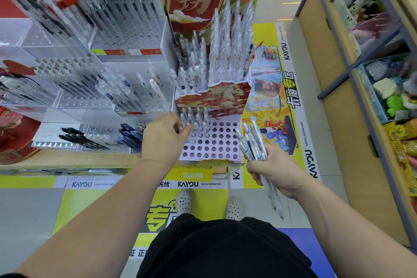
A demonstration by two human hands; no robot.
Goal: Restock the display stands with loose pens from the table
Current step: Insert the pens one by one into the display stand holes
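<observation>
A tiered cardboard pen stand with a red horse print stands at the table's right end; its lowest white tier (222, 142) is a grid of round holes, with several clear pens (195, 119) standing in the back left rows. My left hand (163, 137) reaches over that tier's left side, fingertips pinching the top of a clear pen (185, 128) at the holes. My right hand (274, 170) grips a bundle of several clear pens (251, 142) to the right of the stand, tips fanned upward.
Clear acrylic stands (126, 36) packed with pens fill the table to the left. Dark blue and black pens (128, 135) lie by the front edge. A wooden shelf unit (352, 101) with toys stands at the right. My feet are on the yellow floor graphic.
</observation>
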